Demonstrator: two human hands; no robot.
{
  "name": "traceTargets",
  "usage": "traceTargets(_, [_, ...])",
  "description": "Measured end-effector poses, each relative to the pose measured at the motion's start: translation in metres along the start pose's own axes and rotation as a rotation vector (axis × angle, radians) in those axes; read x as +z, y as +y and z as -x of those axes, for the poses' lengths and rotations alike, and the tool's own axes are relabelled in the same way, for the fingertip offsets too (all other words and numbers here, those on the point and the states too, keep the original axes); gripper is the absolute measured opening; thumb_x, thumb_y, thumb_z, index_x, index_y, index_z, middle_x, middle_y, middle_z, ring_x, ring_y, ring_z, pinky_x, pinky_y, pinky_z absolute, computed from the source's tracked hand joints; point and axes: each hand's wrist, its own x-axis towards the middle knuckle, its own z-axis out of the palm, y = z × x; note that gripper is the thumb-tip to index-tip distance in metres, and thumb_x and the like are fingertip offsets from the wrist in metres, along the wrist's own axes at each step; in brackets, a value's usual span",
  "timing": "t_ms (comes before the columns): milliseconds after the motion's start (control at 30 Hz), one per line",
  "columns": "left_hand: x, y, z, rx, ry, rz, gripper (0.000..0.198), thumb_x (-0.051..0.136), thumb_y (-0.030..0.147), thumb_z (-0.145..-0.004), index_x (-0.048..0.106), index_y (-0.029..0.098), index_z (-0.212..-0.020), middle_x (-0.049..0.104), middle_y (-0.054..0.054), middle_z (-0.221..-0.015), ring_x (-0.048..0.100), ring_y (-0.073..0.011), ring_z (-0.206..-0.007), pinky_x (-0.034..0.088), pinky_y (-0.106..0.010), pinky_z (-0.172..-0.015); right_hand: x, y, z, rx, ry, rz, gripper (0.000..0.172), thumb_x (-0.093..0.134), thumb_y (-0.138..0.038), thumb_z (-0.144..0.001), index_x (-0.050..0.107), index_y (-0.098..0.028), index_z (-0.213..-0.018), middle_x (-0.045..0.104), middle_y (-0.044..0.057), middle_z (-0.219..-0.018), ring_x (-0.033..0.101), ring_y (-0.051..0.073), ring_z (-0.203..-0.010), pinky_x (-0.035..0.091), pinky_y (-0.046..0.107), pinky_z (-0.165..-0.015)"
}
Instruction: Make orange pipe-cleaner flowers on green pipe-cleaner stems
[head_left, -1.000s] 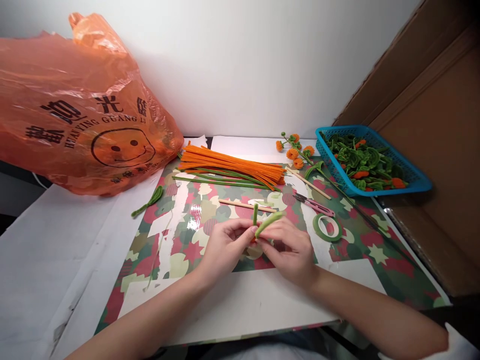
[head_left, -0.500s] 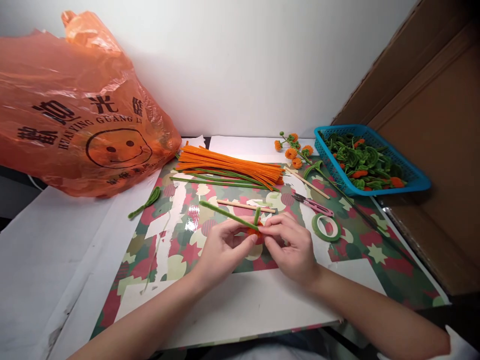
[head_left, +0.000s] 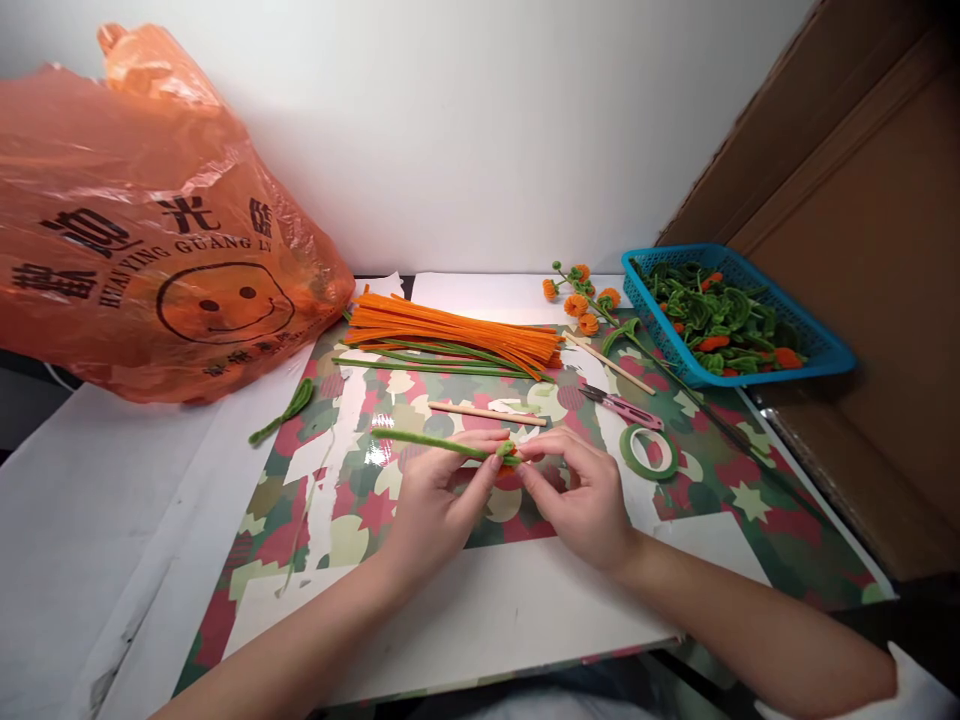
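Observation:
My left hand pinches a green pipe cleaner together with a small orange pipe-cleaner flower, mostly hidden by the fingers. The long end of the green stem points out to the left. My right hand meets the left at the flower, its thumb and fingertips closed on the right side of the green piece. Just beyond the hands lies a thin wooden stick. A roll of green tape and pink thread snips rest to the right of my right hand.
Behind the hands lie orange pipe cleaners and several green ones. A finished flower stem and another stick are near a blue basket of leaves. An orange plastic bag and a green leaf are left.
The short green end that stood upright at the flower is now folded down against it. The long green end has swung slightly lower and left. Both hands keep hold; the view shifted slightly.

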Motion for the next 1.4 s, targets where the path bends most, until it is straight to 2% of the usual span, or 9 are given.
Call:
traceTargets(233, [0.001, -0.006, 0.003, 0.277, 0.0, -0.131, 0.018, 0.056, 0.012, -0.086, 0.069, 0.019, -0.095, 0.072, -0.009, -0.104, 0.068, -0.0198, -0.098, 0.06, -0.028, -0.075, 0.001, -0.003, 0.0, 0.039, -0.019, -0.094, 0.011, 0.058, -0.013, -0.082, 0.062, -0.023, -0.084, 0.067, 0.003, -0.08, 0.06, 0.017, -0.076, 0.051, 0.029, -0.064])
traceTargets(333, [-0.001, -0.007, 0.003, 0.42, -0.018, -0.282, 0.023, 0.053, 0.006, -0.086, 0.068, 0.019, -0.099, 0.072, -0.009, -0.105, 0.069, -0.0183, -0.097, 0.058, -0.028, -0.082, 0.002, -0.006, -0.001, 0.302, -0.049, -0.337, 0.005, 0.06, -0.022, -0.082, 0.058, -0.022, -0.078, 0.062, 0.002, -0.079, 0.059, 0.015, -0.073, 0.051, 0.028, -0.062])
traceTargets(533, [-0.013, -0.01, 0.002, 0.8, -0.193, -0.386, 0.04, 0.05, 0.005, -0.087, 0.058, 0.014, -0.125, 0.064, -0.018, -0.123, 0.062, -0.0267, -0.114, 0.054, -0.037, -0.092, -0.009, -0.01, -0.009, 0.925, -0.228, -0.879, 0.035, 0.08, -0.029, -0.062, 0.048, -0.019, -0.07, 0.05, -0.005, -0.064, 0.046, 0.006, -0.054, 0.041, 0.019, -0.051])
traceTargets(633, [-0.013, -0.009, 0.0, 0.833, -0.189, -0.379, 0.038, 0.05, 0.004, -0.087, 0.06, 0.014, -0.122, 0.066, -0.017, -0.12, 0.064, -0.0254, -0.11, 0.055, -0.035, -0.091, -0.013, -0.01, -0.012, 1.095, -0.363, -0.982, 0.04, 0.083, -0.03, -0.058, 0.047, -0.019, -0.071, 0.048, -0.006, -0.064, 0.042, 0.005, -0.051, 0.04, 0.02, -0.051])
traceTargets(733, [-0.007, -0.007, -0.003, 0.581, -0.026, -0.275, 0.027, 0.056, 0.004, -0.085, 0.068, 0.018, -0.104, 0.072, -0.01, -0.108, 0.069, -0.019, -0.095, 0.058, -0.028, -0.082, -0.014, -0.011, -0.013, 0.957, -0.269, -0.792, 0.034, 0.078, -0.034, -0.066, 0.049, -0.019, -0.076, 0.054, -0.004, -0.07, 0.043, 0.006, -0.051, 0.036, 0.02, -0.049])
traceTargets(900, [-0.001, -0.005, -0.007, -0.032, -0.007, 0.042, 0.012, 0.059, 0.024, -0.087, 0.069, 0.016, -0.088, 0.072, -0.007, -0.088, 0.069, -0.019, -0.084, 0.058, -0.025, -0.067, -0.014, -0.007, -0.012, 0.093, -0.048, -0.057, 0.011, 0.069, -0.018, -0.075, 0.062, -0.021, -0.084, 0.065, 0.003, -0.087, 0.056, 0.016, -0.077, 0.045, 0.031, -0.068])
traceTargets(1000, [-0.002, -0.005, -0.007, -0.191, -0.076, 0.173, 0.016, 0.061, 0.029, -0.086, 0.068, 0.016, -0.09, 0.069, -0.005, -0.086, 0.068, -0.0182, -0.08, 0.058, -0.027, -0.071, -0.013, -0.001, -0.013, -0.271, -0.055, 0.19, 0.013, 0.063, -0.012, -0.081, 0.066, -0.021, -0.089, 0.067, 0.004, -0.088, 0.056, 0.019, -0.084, 0.045, 0.035, -0.075])
traceTargets(1267, [0.0, 0.002, -0.006, -0.27, -0.061, 0.239, 0.016, 0.066, 0.03, -0.082, 0.056, 0.017, -0.079, 0.064, 0.001, -0.074, 0.067, -0.0137, -0.066, 0.055, -0.022, -0.057, -0.011, 0.006, -0.012, -0.441, -0.102, 0.44, 0.014, 0.053, -0.01, -0.088, 0.064, -0.018, -0.088, 0.067, 0.006, -0.085, 0.053, 0.018, -0.08, 0.038, 0.034, -0.07])
traceTargets(1400, [0.002, -0.002, -0.001, -0.015, 0.024, 0.013, 0.011, 0.06, 0.021, -0.085, 0.054, 0.018, -0.077, 0.07, -0.004, -0.085, 0.07, -0.0168, -0.075, 0.055, -0.022, -0.056, -0.005, 0.0, -0.009, -0.252, -0.108, 0.296, 0.013, 0.051, -0.012, -0.089, 0.061, -0.018, -0.083, 0.063, 0.006, -0.083, 0.053, 0.018, -0.081, 0.038, 0.034, -0.072])
